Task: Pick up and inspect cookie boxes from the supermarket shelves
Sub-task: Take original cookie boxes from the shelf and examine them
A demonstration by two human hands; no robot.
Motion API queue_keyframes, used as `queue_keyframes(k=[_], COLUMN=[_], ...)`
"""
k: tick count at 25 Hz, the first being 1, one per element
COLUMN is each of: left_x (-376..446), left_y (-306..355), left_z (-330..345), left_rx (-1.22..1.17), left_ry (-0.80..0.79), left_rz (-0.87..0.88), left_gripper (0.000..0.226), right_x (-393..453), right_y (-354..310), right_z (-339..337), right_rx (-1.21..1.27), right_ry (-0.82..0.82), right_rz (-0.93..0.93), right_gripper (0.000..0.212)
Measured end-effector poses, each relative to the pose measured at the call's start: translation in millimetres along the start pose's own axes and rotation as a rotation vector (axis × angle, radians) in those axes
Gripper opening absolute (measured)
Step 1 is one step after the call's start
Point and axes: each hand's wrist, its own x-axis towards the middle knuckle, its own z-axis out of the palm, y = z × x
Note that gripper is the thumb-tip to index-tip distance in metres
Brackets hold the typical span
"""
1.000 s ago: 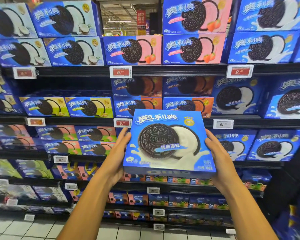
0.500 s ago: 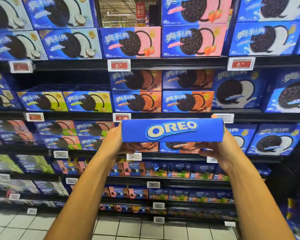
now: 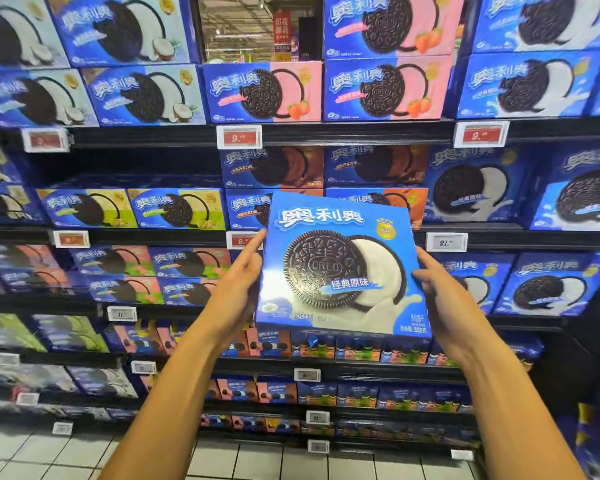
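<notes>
A large blue Oreo cookie box with a dark cookie and white cream printed on its front is held up in front of the shelves, front face toward me. My left hand grips its left edge, thumb on the front near the top corner. My right hand grips its right edge, with its fingers hidden behind the box.
Black shelves full of blue cookie boxes fill the view: pink strawberry boxes above, matching white-cream boxes at the right, small packs below. Price tags line the shelf edges. White floor tiles lie below.
The box was tipped flat half a second ago, showing its narrow OREO side. Now it stands tilted back up with its front face toward me again, both hands still on its edges.
</notes>
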Motion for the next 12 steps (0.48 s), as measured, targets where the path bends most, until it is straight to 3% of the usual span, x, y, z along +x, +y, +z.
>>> queue_keyframes(k=[3,12], left_x=[-2,-9], left_y=[-8,-20], left_z=[-2,-13], left_rx=[-0.054,-0.170], left_ry=[0.052,0.012], left_rz=[-0.002,0.108], left_gripper=[0.043,0.049], right_x=[-2,-9], right_y=[4,3], right_z=[5,18], right_rx=[0.027,0.046], right_ry=[0.005,0.067], right_rz=[-0.026,-0.149], right_gripper=[0.049,0.054])
